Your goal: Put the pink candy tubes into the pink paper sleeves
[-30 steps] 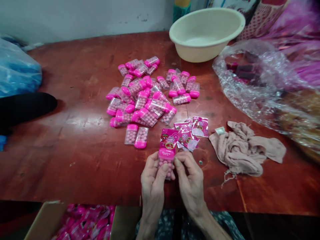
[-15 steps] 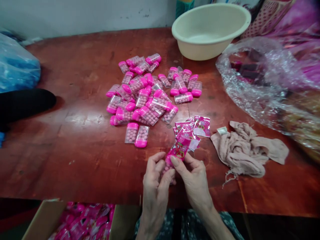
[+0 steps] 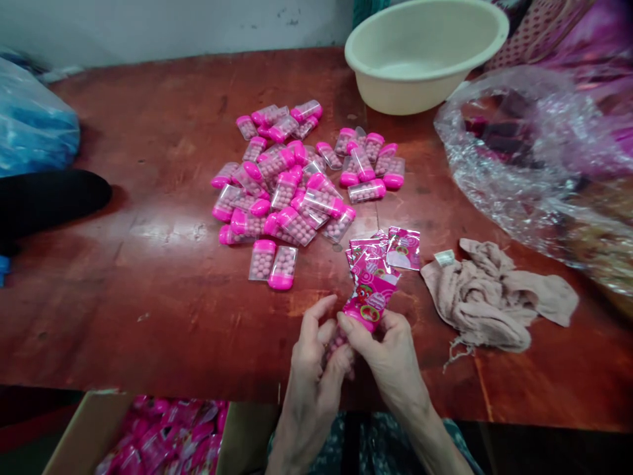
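Near the table's front edge, my left hand [image 3: 316, 369] grips a small clear candy container [image 3: 338, 348] filled with pink balls, its lower part partly hidden by my fingers. My right hand [image 3: 388, 353] pinches a printed pink wrapper [image 3: 372, 297] at the container's pink-capped end; the wrapper sticks up beyond the cap. Just past my hands lies a small stack of flat pink wrappers [image 3: 403, 248]. Farther back on the table spreads a loose pile of similar containers [image 3: 284, 191] with pink caps, two of them lying side by side at the front.
A cream basin [image 3: 425, 92] stands at the back right. Crumpled clear plastic [image 3: 494, 178] and a beige cloth [image 3: 489, 297] lie to the right. At left are a bag of blue items [image 3: 37, 125] and a black object [image 3: 54, 201]. Below the edge sits a cardboard box [image 3: 89, 429] of pink packets.
The wrapper, narrow and twisted before, now stands flatter with its printed face showing. Both hands have shifted slightly right, still holding the container. The camera view has moved a little.
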The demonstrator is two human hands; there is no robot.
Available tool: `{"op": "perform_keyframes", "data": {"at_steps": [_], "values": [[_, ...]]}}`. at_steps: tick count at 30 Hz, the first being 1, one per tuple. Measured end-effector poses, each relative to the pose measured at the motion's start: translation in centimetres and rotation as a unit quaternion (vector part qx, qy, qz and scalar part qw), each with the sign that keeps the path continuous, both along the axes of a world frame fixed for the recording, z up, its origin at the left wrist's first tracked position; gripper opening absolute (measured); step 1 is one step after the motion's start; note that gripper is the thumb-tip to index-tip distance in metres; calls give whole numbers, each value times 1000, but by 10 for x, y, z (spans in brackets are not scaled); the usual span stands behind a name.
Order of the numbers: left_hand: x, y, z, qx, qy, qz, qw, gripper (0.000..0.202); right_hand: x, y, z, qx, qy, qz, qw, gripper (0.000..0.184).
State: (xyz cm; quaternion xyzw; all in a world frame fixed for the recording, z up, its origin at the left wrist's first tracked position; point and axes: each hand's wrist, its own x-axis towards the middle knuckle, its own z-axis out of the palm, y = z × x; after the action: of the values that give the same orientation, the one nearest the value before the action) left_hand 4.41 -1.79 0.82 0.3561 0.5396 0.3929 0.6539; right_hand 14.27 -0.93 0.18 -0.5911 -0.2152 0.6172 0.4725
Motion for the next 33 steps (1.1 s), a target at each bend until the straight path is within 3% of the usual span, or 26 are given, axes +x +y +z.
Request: {"op": "perform_keyframes", "data": {"at_steps": [4,10,14,17,22,27,30,33], "values": [[4,3,1,-26,-22,24,999,52,3,0,1,9,-28,21,999,25],[10,10,2,-39,-94,65,993,44,1,-2,-7,56,109,11,992,24],[15,6,3,-40,-93,133,986,38,-16,-13,-12,61,9,-59,996,17],[16,6,1,-43,-100,149,983,35,-23,-17,-13,69,-41,-68,994,18],[15,10,-2,-33,-103,134,985,31,-17,-11,-6,85,-25,-26,996,21],[1,14,-9,10,2,97,995,16,-3,-2,0,135,-110,31,984,22],[-5,19,-11,36,-20,118,992,9,1,-2,3,127,-72,94,985,25],[-4,23,-7,-11,-84,191,978,11,-2,-8,5,94,-73,136,984,16]]}}
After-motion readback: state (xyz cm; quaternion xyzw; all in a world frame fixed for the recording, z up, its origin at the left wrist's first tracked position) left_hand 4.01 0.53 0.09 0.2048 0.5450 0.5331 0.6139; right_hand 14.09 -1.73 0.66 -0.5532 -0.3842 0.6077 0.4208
